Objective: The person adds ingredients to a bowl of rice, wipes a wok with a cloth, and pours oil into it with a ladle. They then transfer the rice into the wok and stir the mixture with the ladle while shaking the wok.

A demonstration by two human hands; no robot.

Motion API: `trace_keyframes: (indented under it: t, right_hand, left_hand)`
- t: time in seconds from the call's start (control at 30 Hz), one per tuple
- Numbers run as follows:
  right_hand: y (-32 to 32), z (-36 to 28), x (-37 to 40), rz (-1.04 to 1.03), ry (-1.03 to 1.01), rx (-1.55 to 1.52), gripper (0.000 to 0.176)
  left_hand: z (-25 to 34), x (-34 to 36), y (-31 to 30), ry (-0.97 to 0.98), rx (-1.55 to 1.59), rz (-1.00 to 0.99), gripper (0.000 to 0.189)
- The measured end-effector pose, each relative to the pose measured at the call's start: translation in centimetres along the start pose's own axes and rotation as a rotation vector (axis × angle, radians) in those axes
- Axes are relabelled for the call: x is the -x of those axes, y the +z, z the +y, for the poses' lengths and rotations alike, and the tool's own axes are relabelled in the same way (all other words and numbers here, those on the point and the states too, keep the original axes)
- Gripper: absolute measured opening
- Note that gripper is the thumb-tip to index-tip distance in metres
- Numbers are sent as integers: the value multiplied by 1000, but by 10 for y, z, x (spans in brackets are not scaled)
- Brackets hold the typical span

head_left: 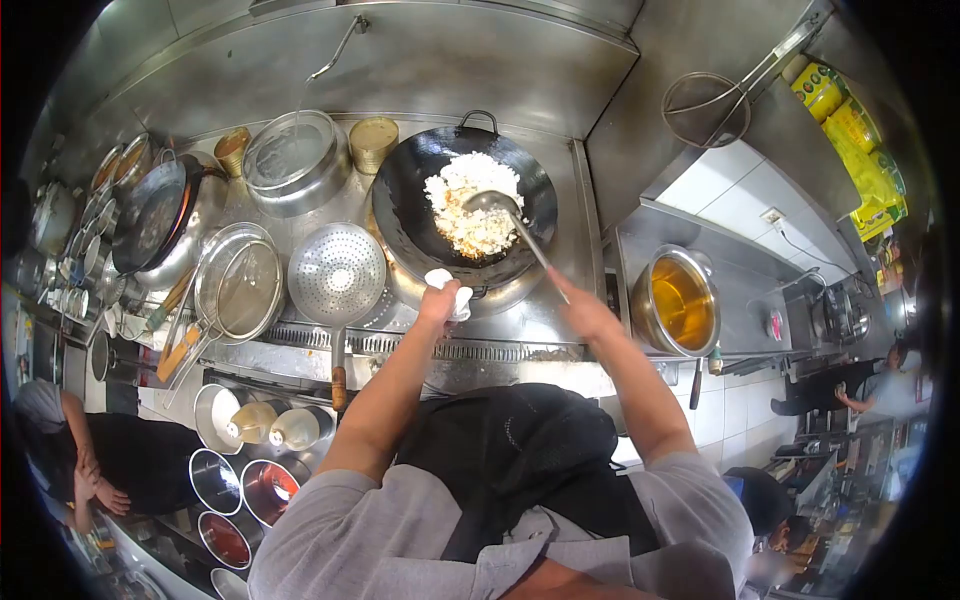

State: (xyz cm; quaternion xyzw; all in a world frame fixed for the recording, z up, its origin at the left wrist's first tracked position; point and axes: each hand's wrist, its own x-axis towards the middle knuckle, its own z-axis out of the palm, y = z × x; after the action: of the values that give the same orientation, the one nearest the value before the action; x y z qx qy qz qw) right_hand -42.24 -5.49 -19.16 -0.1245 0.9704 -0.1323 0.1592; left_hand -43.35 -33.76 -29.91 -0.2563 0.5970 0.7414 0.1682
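A large black wok (pixel 400 215) sits on the stove in front of me, with white rice (pixel 480 180) heaped in it and brownish patches through the grains. My right hand (pixel 590 318) is closed around the handle of a metal ladle (pixel 490 203), whose bowl rests in the rice. At the wok's near edge, my left hand (pixel 437 302) grips a folded white cloth (pixel 458 300) beside the near handle, which the cloth and fingers partly hide.
Left of the wok lie a perforated strainer (pixel 337 272) and a mesh sieve (pixel 240 285). A metal pot of amber oil (pixel 684 302) stands to the right. Several sauce containers (pixel 215 480) are at lower left. Other people (pixel 90 450) stand at both sides.
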Motion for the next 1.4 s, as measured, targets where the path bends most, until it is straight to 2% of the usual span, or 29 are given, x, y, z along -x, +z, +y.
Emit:
trace_keyframes:
  t: [0.03, 0.07, 0.13, 0.23, 0.27, 0.33, 0.37, 0.43, 0.57, 0.63, 0.67, 0.7, 0.77, 0.8, 0.93, 1.0, 1.13, 1.2, 1.23, 1.33, 1.4]
  right_hand:
    - [-6, -1, -6, 167, -208, -68, 82]
    - [-3, -6, -7, 165, -206, -74, 82]
    - [-25, -47, -4, 85, 209, 4, 80]
    - [-4, -30, -30, -39, 294, 74, 79]
    - [-3, -21, -41, -39, 288, 78, 79]
    - [-16, -18, -53, 113, -36, 63, 79]
    - [-16, -20, -57, 109, -46, 67, 79]
    - [-27, -62, -44, 85, 150, 6, 81]
    - [-4, -71, -53, -47, 217, 72, 80]
    - [-4, -59, -70, -53, 98, -2, 81]
    - [7, -32, -85, 69, -68, -135, 83]
    - [3, -36, -84, 59, -72, -131, 83]
    - [-17, -61, -73, 110, 80, -60, 85]
    - [-22, -78, -66, 83, 188, -30, 78]
    - [-11, -54, -84, -26, 223, 107, 79]
    - [-15, -33, -94, 60, -27, 33, 80]
    - [-25, -73, -53, 41, 68, 9, 81]
    - [-10, -75, -42, -109, 89, 119, 82]
    - [-4, -69, -43, -113, 91, 117, 82]
    - [-9, -59, -47, -127, 10, 157, 82]
    - [-20, -58, -36, -29, -96, 79, 83]
  left_hand:
    - [0, 0, -1, 0, 4, 5, 31]
    - [-1, 2, -2, 12, -11, 15, 32]
    - [0, -2, -2, 37, -18, 21, 33]
    - [-11, -9, -4, 59, -24, -14, 36]
    - [-14, -16, -5, 37, -57, -9, 38]
    - [-10, -17, -7, 19, -84, 5, 39]
    - [-9, -16, -10, 25, -94, -16, 40]
    - [-10, -9, -14, 24, -109, -36, 42]
    - [-1, 3, -8, 14, -99, -32, 41]
    - [2, 2, -15, 28, -137, -35, 42]
    - [0, -2, -15, 44, -115, -41, 42]
    - [-6, -2, -15, 49, -95, -48, 42]
    - [-4, 4, -12, 39, -95, -34, 43]
    - [-2, 3, -11, 35, -94, -19, 43]
    - [-1, 5, -9, 58, -89, 5, 43]
    - [0, 7, -8, 67, -81, 57, 42]
    - [-1, 2, -8, 64, -65, 32, 40]
    - [-4, 2, -9, 56, -62, 30, 39]
    - [-5, 3, -9, 52, -63, 30, 39]
    - [3, 2, -11, 30, -101, 6, 39]
    - [1, 7, -13, 36, -96, -20, 40]
